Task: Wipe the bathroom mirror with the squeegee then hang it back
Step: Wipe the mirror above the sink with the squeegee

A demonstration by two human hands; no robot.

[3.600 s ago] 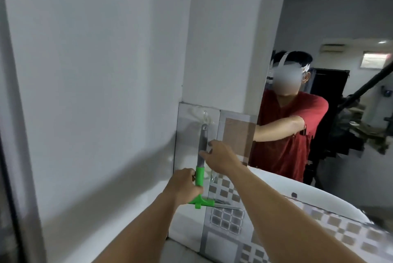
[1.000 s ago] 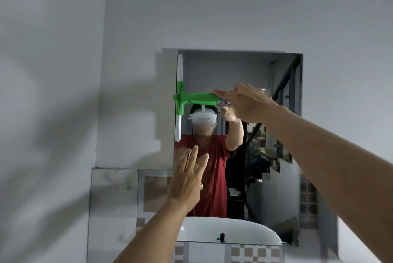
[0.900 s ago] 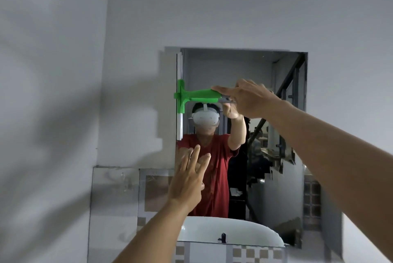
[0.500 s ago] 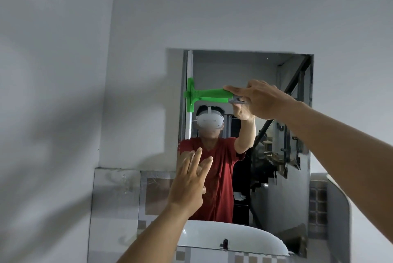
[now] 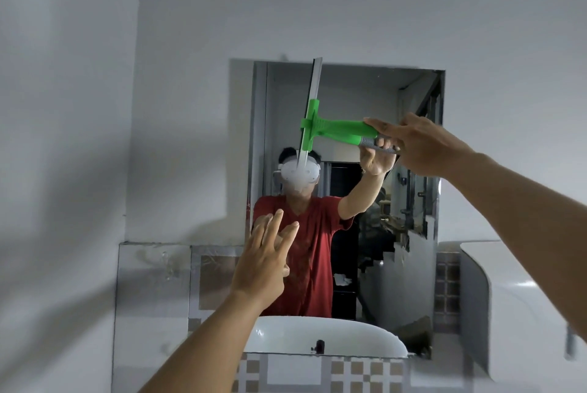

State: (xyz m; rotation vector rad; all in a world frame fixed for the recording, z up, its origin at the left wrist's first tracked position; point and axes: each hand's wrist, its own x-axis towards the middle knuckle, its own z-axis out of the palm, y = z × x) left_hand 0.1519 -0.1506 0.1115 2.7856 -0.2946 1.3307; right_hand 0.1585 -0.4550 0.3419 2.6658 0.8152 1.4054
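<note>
The bathroom mirror (image 5: 355,97) hangs on the white wall ahead and reflects a person in a red shirt. My right hand (image 5: 419,148) grips the grey end of the green squeegee (image 5: 336,132) handle. The handle lies roughly level, and its pale blade stands nearly upright, slightly tilted, against the upper left part of the glass. My left hand (image 5: 263,265) is raised below it near the mirror's lower left corner, fingers spread, holding nothing. A clear wall hook (image 5: 165,260) sits on the tile to the left.
A white basin (image 5: 514,313) stands at the lower right, and its reflection fills the mirror's bottom. Patterned tiles (image 5: 317,373) run below the mirror. A white side wall (image 5: 63,138) closes in on the left.
The squeegee came off the hook and went up to the mirror's left edge in my right hand. In the last half second the blade slid right across the glass and tilted.
</note>
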